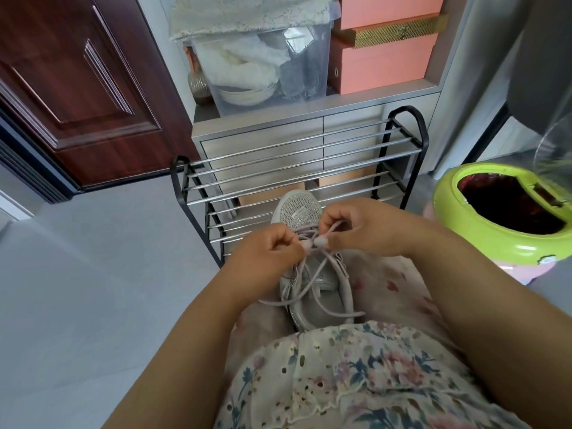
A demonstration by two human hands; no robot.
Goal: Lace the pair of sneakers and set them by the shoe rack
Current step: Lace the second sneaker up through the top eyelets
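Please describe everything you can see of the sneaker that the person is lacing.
The sneaker is pale grey-lilac with a glittery toe and a small label on its tongue. It lies on the person's lap, toe pointing away toward the shoe rack. Its lilac lace crosses over the opening, with loose ends trailing toward the person. The left hand and right hand each pinch the lace near the middle.

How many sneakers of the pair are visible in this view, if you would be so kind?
1: a grey sneaker on the person's lap, in front of the shoe rack. The second is not in view.
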